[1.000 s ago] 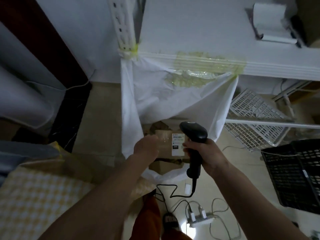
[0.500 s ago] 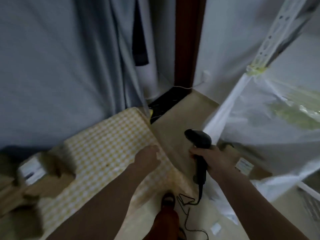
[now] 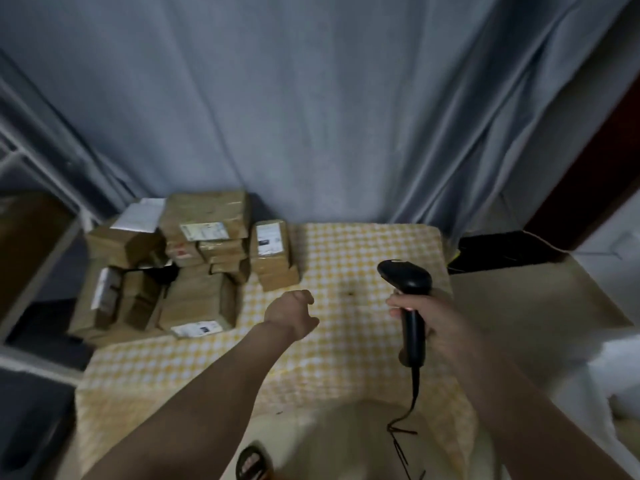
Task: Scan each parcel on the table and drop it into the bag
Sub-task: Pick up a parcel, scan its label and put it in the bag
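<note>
I am gripping the scanner (image 3: pixel 408 299) upright in my right hand (image 3: pixel 429 317), ready to scan, while my empty, loosely curled left hand (image 3: pixel 292 315) is reaching toward the parcels (image 3: pixel 194 265) piled on the table (image 3: pixel 346 341).

Grey curtain (image 3: pixel 294 98) hangs behind, dark door frame (image 3: pixel 588 206) at right

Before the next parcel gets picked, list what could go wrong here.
1. The parcel pile is stacked loosely and unevenly; if the empty left hand pulls one out, neighbours may topple off the table.
2. The scanner in the right hand trails a cable over the table edge, which could snag.
3. Several parcels show no label, so scanning may need turning.
</note>
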`<state>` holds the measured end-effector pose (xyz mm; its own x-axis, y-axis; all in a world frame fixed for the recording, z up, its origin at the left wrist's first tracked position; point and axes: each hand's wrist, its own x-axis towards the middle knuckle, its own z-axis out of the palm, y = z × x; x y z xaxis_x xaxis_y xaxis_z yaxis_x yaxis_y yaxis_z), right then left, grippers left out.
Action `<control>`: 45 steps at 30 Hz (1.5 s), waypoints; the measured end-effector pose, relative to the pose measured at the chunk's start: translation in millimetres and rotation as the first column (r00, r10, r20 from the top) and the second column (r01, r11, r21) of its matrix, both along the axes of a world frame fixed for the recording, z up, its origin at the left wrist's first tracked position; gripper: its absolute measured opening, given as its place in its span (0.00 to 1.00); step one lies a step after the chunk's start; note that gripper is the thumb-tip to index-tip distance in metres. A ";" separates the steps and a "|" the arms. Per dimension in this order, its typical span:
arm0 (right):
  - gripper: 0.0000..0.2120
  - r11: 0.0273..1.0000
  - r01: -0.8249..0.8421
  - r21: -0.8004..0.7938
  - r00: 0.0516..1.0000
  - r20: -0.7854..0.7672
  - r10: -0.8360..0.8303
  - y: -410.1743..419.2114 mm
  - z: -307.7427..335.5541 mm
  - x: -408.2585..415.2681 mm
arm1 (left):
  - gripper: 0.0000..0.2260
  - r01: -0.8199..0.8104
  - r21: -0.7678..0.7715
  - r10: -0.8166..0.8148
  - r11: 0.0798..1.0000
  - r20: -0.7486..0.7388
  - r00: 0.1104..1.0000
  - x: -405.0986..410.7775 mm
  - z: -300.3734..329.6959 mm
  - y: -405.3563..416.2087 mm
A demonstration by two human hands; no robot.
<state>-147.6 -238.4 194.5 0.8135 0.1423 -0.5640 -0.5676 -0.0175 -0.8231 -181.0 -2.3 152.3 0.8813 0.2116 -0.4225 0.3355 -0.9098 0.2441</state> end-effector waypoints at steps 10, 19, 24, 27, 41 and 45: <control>0.12 0.975 -0.219 -0.040 0.976 -0.001 0.219 168.6 5.4 -10.2 | 0.20 -0.159 0.008 0.159 0.987 -0.021 0.987 -50.5 -0.4 163.9; 0.07 0.969 -0.229 -0.097 0.973 -0.035 0.227 293.0 -21.5 -13.2 | 0.20 -0.161 -0.045 0.159 0.986 -0.054 0.986 -60.6 -25.2 293.7; 0.05 0.943 -0.287 -0.170 0.955 -0.119 0.270 342.6 -39.7 -22.9 | 0.21 -0.189 -0.051 0.181 0.981 -0.128 0.975 -72.4 -46.1 339.0; 0.05 0.927 -0.331 -0.175 0.939 -0.158 0.305 363.2 -50.6 -24.1 | 0.23 -0.231 -0.085 0.217 0.969 -0.148 0.965 -74.8 -60.4 354.8; 0.06 0.884 -0.439 -0.161 0.889 -0.221 0.401 438.2 -114.4 15.3 | 0.32 -0.402 -0.099 0.371 0.910 -0.239 0.898 -56.4 -106.3 394.7; 0.05 0.879 -0.448 -0.162 0.870 -0.303 0.388 450.1 -140.7 29.8 | 0.35 -0.506 -0.126 0.464 0.853 -0.257 0.848 -52.8 -124.7 404.8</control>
